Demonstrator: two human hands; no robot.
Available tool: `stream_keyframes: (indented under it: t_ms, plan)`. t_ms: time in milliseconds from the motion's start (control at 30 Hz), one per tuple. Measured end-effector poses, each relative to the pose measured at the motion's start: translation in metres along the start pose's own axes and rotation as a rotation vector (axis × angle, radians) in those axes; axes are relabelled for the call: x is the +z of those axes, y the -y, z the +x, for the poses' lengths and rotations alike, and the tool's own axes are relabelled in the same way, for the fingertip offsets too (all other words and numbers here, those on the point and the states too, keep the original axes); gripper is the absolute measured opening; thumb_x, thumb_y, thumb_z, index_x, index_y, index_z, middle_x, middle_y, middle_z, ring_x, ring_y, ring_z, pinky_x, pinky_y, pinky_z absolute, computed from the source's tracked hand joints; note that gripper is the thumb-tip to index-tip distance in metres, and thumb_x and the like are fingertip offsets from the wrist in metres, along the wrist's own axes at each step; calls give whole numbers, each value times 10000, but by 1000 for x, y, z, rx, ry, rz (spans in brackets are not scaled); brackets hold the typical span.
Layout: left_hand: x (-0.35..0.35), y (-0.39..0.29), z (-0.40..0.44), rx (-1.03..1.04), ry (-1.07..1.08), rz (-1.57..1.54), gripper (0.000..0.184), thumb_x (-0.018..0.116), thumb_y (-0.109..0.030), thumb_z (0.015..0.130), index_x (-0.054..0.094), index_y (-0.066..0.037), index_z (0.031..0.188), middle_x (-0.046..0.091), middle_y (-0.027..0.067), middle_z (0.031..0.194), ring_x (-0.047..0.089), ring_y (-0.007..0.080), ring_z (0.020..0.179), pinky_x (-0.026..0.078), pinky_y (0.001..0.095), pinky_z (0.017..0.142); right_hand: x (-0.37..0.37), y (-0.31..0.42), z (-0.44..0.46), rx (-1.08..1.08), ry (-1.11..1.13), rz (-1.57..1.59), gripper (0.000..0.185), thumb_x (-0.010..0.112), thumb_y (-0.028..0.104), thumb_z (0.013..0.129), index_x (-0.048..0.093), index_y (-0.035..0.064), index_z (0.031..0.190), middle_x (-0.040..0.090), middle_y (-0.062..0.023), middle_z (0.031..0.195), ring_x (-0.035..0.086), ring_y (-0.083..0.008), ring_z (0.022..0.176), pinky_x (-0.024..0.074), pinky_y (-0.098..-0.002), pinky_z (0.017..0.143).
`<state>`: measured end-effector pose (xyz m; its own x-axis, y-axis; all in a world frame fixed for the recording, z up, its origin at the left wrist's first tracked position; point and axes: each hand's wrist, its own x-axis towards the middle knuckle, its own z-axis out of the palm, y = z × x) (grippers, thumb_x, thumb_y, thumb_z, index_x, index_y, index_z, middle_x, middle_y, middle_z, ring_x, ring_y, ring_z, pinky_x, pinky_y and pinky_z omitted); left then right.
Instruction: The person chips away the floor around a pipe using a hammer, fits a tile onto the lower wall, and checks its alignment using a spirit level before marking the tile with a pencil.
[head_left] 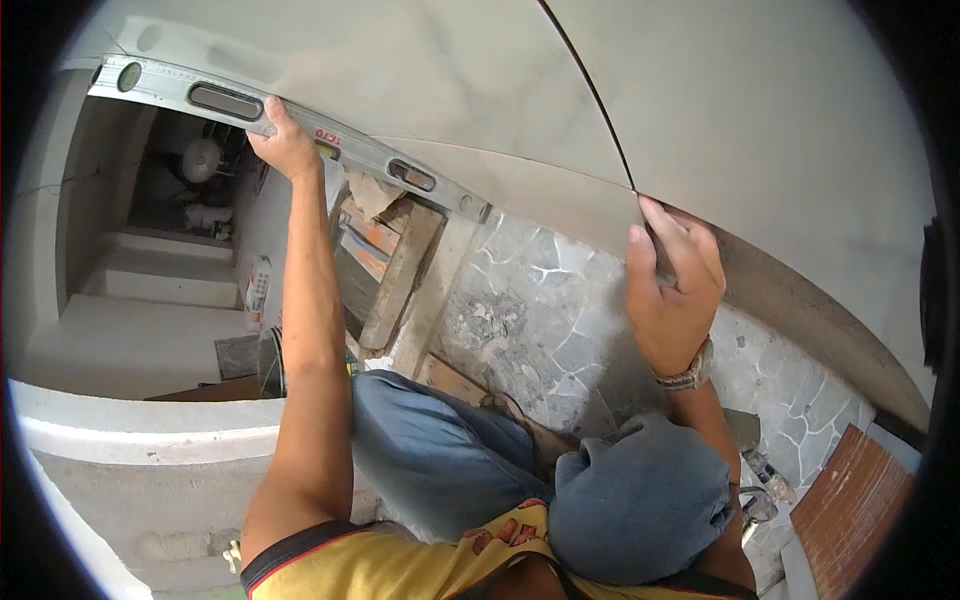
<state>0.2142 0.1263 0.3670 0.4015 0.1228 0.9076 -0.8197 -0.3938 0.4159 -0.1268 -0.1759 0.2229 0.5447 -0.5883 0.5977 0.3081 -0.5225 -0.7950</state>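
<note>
**Level flat, touch light**

Your left hand (287,145) grips the spirit level (365,158) near its middle, along the pale panel (430,60). Press evenly so neither end lifts, and leave the vial (328,151) beside that hand uncovered. Your right hand (680,285) reaches the foot of the dark seam (592,85); I can't tell whether it pinches anything. Touch that edge lightly.
</note>
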Motion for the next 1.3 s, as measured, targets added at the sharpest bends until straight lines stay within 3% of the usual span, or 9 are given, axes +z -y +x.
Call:
stream_keyframes:
  t_ms: [333, 567, 967, 1067, 1200, 1300]
  plan:
    - [4, -13, -6, -20, -65, 113, 378, 660, -244, 984, 579, 75, 1170, 672, 133, 1096, 640, 218, 977, 503, 351, 879, 1, 3, -1, 21, -10, 15, 286, 690, 25, 870, 730, 15, 1153, 687, -183, 1008, 672, -285, 918, 523, -353, 819]
    - [6, -8, -3, 8, -96, 91, 319, 652, -222, 978, 609, 74, 1087, 685, 119, 1033, 644, 208, 922, 506, 350, 840, 0, 4, -1, 29, 10, -2, 283, 683, 30, 882, 723, 12, 1161, 687, -183, 1022, 672, -288, 932, 520, -358, 832]
    - [-10, 2, 6, -85, 23, -15, 316, 706, -226, 958, 620, 46, 1093, 675, 64, 991, 618, 149, 865, 503, 304, 788, 3, 2, 3, 24, -15, 10, 238, 735, 46, 849, 714, 20, 1085, 708, -159, 1000, 693, -285, 889, 535, -364, 836]
    - [-19, -6, 3, -86, 27, -8, 288, 715, -217, 954, 631, 24, 1088, 670, 41, 977, 605, 126, 850, 493, 285, 777, 7, 5, 5, -4, -57, 31, 185, 759, 67, 840, 706, 23, 1011, 713, -134, 953, 694, -267, 860, 537, -363, 815]
    - [-39, -5, 7, -108, 31, 8, 254, 724, -212, 951, 657, 11, 1052, 671, 18, 945, 598, 104, 830, 481, 268, 757, 2, 15, -5, 6, 52, 15, 155, 780, 32, 806, 673, 28, 918, 710, -126, 903, 697, -268, 826, 544, -342, 725]
    - [-53, -8, 7, -141, 60, 29, 264, 735, -239, 945, 659, 0, 1028, 649, 1, 907, 580, 100, 777, 460, 264, 714, -2, 16, -14, -14, 76, 134, 172, 787, 11, 791, 675, 26, 921, 708, -127, 885, 697, -273, 793, 544, -340, 699]
